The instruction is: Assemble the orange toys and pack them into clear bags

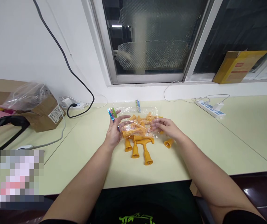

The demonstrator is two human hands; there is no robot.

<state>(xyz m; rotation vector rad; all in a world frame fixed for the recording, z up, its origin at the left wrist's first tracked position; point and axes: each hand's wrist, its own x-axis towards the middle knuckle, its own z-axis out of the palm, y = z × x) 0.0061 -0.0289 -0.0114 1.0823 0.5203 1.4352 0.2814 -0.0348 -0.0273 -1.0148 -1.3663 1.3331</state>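
My left hand (113,133) holds the left side of a clear plastic bag (133,125), its fingers partly spread behind the film. A blue-and-green printed label (112,114) shows beside that hand's thumb. My right hand (167,127) is closed, thumb against fingers, at the bag's right edge. An orange plastic piece (130,133) shows at the bag; whether it lies inside is hard to tell through the glare. Below, on the table, several orange T-shaped handles with flared, bell-like ends (148,158) lie in a pile. One orange flared end (168,143) shows under my right wrist.
Behind the pile lies more clear film with another small label (138,105). On the pale table (84,161), power strips (210,109) stand right and back left, with cables. An open cardboard box (46,113) sits at left. A yellow box (239,67) leans on the window.
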